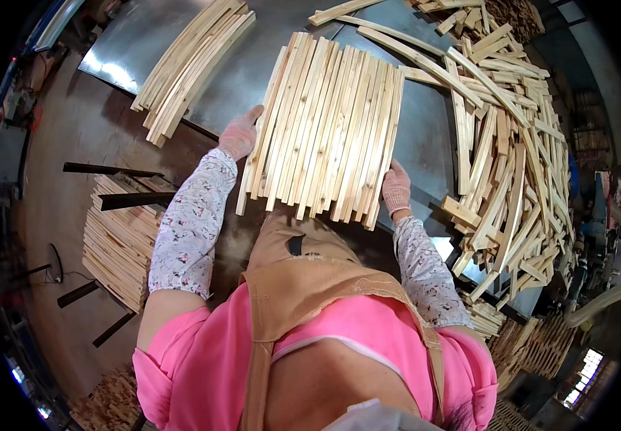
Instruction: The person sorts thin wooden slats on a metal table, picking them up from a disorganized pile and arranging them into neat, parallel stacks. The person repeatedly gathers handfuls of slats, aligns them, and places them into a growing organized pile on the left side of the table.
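A flat row of several pale wooden slats [328, 126] lies side by side on a grey metal table [425, 136], its near ends overhanging the front edge. My left hand [240, 134], in a pink work glove, presses flat against the row's left side. My right hand [396, 188], gloved the same, presses against the right side near the front corner. Both hands squeeze the row between them. Patterned sleeves cover my forearms.
A loose heap of slats [511, 144] fills the table's right side. A smaller bundle of slats [192, 65] lies at the far left of the table. A neat stack of slats [117, 244] sits on a low rack on the floor to my left.
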The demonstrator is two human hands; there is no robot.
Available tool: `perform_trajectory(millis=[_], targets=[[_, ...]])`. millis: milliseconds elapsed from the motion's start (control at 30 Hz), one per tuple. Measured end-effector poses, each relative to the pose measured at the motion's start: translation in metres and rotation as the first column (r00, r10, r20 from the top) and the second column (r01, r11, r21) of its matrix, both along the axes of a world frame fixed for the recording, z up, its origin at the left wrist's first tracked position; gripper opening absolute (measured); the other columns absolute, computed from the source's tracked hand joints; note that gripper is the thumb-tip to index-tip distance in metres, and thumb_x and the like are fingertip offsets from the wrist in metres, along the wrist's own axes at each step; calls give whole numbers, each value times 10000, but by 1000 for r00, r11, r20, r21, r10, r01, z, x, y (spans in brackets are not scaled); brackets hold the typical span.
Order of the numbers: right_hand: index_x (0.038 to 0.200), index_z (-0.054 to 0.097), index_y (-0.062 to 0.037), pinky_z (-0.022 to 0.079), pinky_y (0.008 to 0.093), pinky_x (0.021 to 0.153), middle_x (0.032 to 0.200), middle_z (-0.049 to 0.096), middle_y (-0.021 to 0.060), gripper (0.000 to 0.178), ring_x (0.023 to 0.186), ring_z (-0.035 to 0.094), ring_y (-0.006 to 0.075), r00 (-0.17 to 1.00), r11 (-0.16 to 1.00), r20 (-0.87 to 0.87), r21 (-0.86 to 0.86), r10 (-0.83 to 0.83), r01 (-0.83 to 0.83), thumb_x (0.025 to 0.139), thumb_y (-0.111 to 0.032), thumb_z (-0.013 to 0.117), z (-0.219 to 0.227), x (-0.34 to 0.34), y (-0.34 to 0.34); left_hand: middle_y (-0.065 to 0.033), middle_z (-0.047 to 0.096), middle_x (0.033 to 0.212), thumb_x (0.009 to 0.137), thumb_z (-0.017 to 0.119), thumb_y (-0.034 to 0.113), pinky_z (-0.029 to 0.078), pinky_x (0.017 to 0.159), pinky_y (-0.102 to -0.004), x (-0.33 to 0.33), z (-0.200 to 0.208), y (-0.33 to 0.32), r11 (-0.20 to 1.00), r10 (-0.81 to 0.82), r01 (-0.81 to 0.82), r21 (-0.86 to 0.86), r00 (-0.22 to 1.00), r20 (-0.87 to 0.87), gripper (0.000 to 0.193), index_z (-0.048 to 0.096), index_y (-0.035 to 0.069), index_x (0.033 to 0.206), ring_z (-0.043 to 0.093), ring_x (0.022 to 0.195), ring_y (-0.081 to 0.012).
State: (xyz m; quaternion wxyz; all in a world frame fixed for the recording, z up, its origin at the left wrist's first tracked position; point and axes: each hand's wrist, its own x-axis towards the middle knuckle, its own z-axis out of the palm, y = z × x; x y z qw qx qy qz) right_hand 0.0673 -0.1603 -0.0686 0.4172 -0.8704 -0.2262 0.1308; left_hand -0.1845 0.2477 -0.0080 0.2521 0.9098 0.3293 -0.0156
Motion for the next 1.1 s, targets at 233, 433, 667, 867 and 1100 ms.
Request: perform_trajectory(millis=[233,433,667,867,1100], targets=[[1333,722,-33,522,461,1069,1234,755,278,431,1210,681,457,995,991,-58,-113,-83,76,1005,-215,509,34,-8,84,-273,645,1477,986,721,406,466,1170,-418,20,-1,50,906,320,-234,-353,924,209,735,494,112,1620,614,1378,-395],[1344,702,-56,515,509,1063,1294,728,203,435,1225,652,422,900,974,435,-196,-21,117,976,-277,631,91,69,220,-283,224,1757,737,895,638,380,1266,-473,60,78,41,995,39,-56,-83,980,-193,1269,301,97,1719,387,1565,-447],[1286,733,-130,510,473,1075,1270,725,107,415,1300,609,340,641,816,558,-542,526,-198,998,-403,611,95,154,385,-291,154,1762,728,832,784,278,1299,-510,70,58,51,982,-30,-27,-189,955,-294,1310,305,110,1720,259,1608,-443],[1170,789,-133,532,469,1043,1237,747,84,406,1305,614,345,594,758,502,-568,629,-322,1012,-459,604,118,190,398,-251,186,1759,777,803,766,234,1314,-533,50,7,50,997,-41,37,65,998,55,1230,336,112,1708,248,1608,-399],[1281,761,-58,528,370,1073,1260,769,131,433,1187,712,304,888,844,118,278,444,-459,1050,-403,641,215,191,378,-138,692,1245,977,722,494,565,1032,-452,120,80,-28,729,150,-57,-682,986,79,798,430,81,1594,694,1089,-283]])
